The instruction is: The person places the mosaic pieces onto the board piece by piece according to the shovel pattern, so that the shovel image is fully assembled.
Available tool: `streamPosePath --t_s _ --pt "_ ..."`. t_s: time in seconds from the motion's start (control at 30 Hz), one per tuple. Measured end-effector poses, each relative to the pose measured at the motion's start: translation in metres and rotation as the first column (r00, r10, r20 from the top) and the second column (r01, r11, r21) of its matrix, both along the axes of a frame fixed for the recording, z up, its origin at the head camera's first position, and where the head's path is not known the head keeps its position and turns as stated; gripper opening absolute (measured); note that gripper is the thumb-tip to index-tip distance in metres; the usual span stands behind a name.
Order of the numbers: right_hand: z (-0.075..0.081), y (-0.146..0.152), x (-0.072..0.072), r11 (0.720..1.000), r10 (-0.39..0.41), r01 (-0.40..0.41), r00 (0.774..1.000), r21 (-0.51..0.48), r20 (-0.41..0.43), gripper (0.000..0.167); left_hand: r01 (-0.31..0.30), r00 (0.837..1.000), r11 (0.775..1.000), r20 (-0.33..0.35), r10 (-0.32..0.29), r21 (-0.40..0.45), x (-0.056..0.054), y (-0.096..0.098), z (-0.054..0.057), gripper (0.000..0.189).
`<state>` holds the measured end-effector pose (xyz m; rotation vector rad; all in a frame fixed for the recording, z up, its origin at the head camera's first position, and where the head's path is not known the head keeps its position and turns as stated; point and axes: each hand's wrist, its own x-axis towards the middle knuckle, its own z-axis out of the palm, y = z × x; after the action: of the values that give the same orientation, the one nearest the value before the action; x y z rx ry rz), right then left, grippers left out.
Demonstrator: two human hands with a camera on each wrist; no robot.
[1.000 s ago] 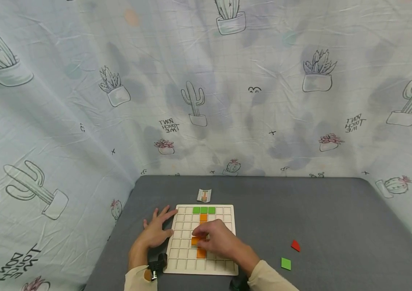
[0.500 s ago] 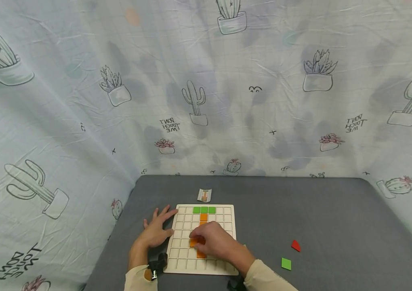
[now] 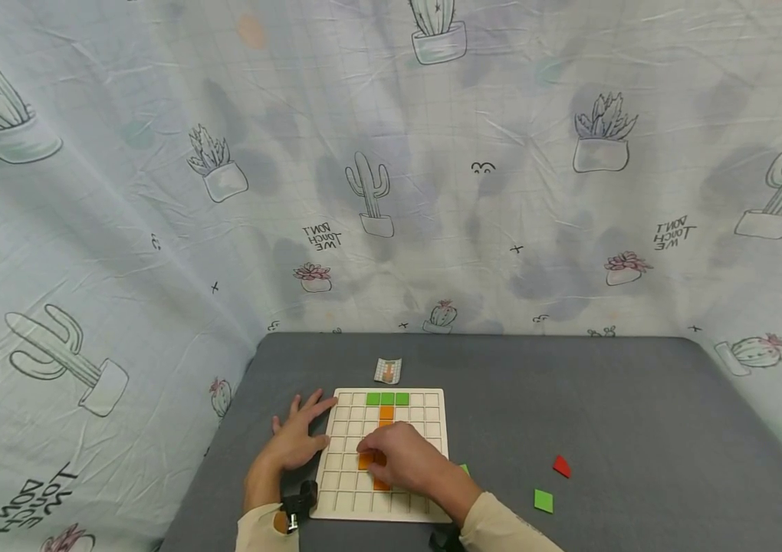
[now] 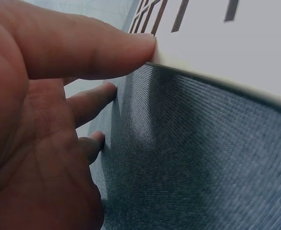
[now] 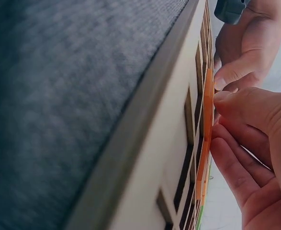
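A pale gridded board [image 3: 346, 502] lies on the grey table. Three green square tiles [image 3: 387, 399] fill part of its far row, and orange tiles [image 3: 387, 412] run down a middle column. My right hand [image 3: 408, 458] is over the board, thumb and fingers at an orange tile [image 3: 366, 461] left of that column; its palm covers part of the column. In the right wrist view the thumb tip meets the orange tile [image 5: 208, 103] from above. My left hand [image 3: 290, 441] has its fingers spread on the table, its thumb [image 4: 140, 48] touching the board's left edge.
A small printed card [image 3: 387, 371] with a grid pattern lies beyond the board. To the right are a red quarter-round tile [image 3: 561, 466] and a green tile [image 3: 543, 501]. Another green piece [image 3: 464, 468] peeks out behind the right wrist. Patterned cloth [image 3: 501, 192] hangs behind the table.
My right hand and the orange tile at its fingers have shifted slightly left and toward me. A green piece has come into sight beside the right wrist. The left hand has stayed still.
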<state>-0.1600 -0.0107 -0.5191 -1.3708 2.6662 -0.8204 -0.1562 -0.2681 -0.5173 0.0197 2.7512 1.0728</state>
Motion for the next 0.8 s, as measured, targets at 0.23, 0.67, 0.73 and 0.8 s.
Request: streamPosePath --t_s 0.23,0.67,0.73,0.8 --pt "0.002 0.004 0.001 0.999 -0.034 0.035 0.998 -0.019 0.051 0.025 0.002 1.000 1.000 0.000 -0.002 -0.004 0.000 0.000 0.000 0.071" --pt "0.009 0.051 0.012 0.981 -0.041 0.072 0.985 -0.182 0.169 0.024 -0.013 1.000 1.000 0.000 0.013 0.003 0.000 0.003 -0.001 0.071" --pt "0.010 0.062 0.016 0.975 -0.043 0.080 0.983 -0.205 0.177 0.024 -0.012 1.000 1.000 0.000 0.012 0.011 0.001 0.002 -0.001 0.072" --pt "0.009 0.075 0.019 0.969 -0.048 0.091 0.981 -0.228 0.186 0.025 -0.007 1.000 1.000 0.000 0.007 0.017 0.001 0.001 -0.001 0.072"
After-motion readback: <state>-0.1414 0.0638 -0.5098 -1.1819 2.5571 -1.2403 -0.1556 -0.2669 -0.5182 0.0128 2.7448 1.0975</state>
